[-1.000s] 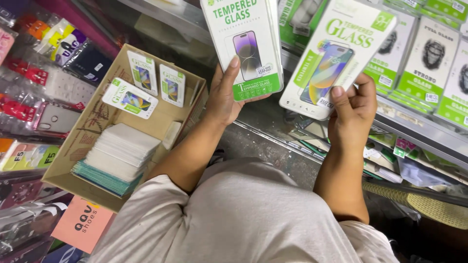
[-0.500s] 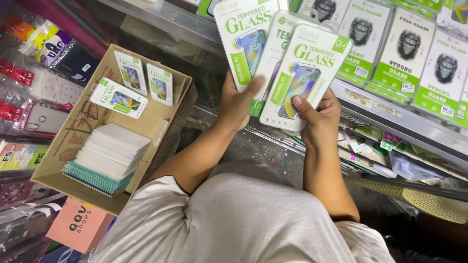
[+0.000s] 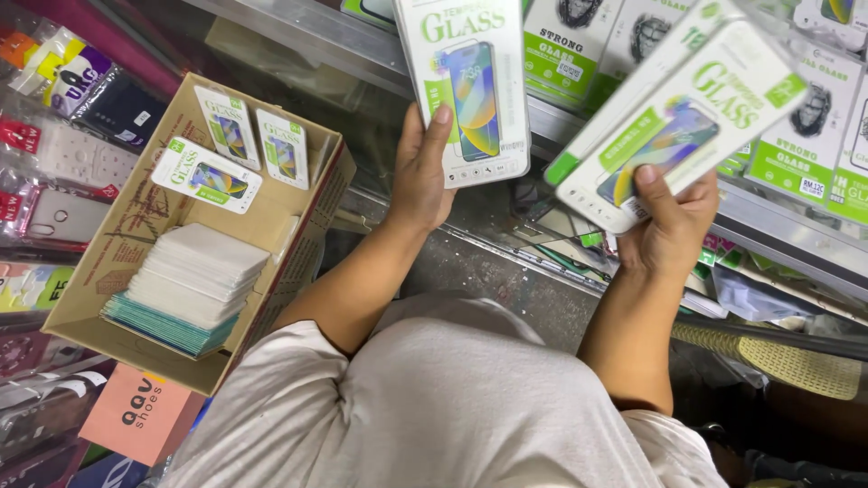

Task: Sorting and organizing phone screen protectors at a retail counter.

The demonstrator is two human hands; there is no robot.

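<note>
While a person in a pale shirt (image 3: 452, 407) stands at a shop counter, a cardboard box (image 3: 136, 235) sits at nine o'clock in the head view, holding a stack of flat white packets (image 3: 194, 276) at its near end and three small screen-protector packs (image 3: 226, 149) at its far end. A rack of green-and-white packs (image 3: 805, 136) runs along a metal shelf edge (image 3: 778, 226) from twelve to three o'clock, and phone cases in clear wrappers (image 3: 63, 154) hang at ten o'clock. A pink shoe box (image 3: 136, 411) lies at seven o'clock, just beside the cardboard box. The left hand (image 3: 423, 176) grips the lower edge of an upright white screen-protector box (image 3: 466, 86) at twelve o'clock, thumb pressed on its front face and fingers behind it. The right hand (image 3: 674, 226) clasps a second white box (image 3: 674, 126) at two o'clock, tilted so its top leans toward three o'clock, thumb on the front near the bottom corner. The two boxes are held near each other but apart, both raised over the glass counter and in front of the rack
</note>
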